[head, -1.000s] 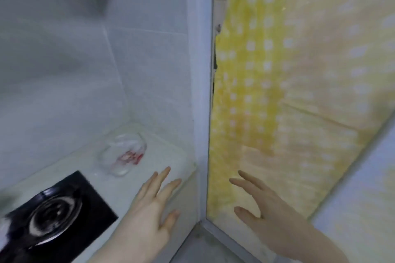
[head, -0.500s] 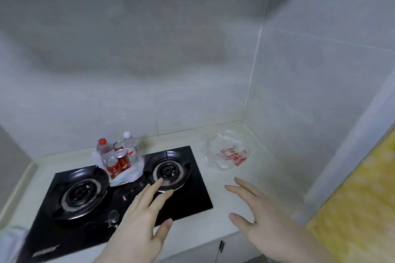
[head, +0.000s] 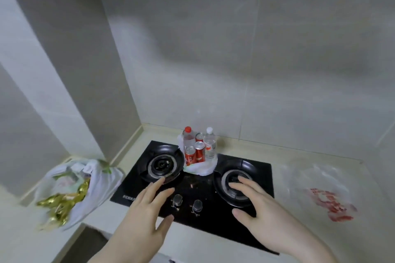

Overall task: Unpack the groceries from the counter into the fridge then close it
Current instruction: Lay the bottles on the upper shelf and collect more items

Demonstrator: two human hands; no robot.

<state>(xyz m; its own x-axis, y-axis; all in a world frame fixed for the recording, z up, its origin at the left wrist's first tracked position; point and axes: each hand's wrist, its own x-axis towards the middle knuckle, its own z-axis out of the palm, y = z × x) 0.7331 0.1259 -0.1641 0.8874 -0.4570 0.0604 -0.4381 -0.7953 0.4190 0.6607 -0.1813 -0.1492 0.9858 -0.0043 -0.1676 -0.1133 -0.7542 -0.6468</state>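
view has swung left since the earlier frame; left hand and right hand, fingers spread and empty, hover over the stove; drinks bag at its back edge and snack bag near the counter's left edge unpacked as yet, fridge out of view.

Soft, even indoor light, faint wall shadows, slight motion blur, wide-angle bending toward the edges

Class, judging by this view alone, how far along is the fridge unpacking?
Done: nothing visibly. In hand: nothing; left hand and right hand hover open over the gas hob. Left: drinks bag, snack bag and clear meat bag; the fridge is unseen.
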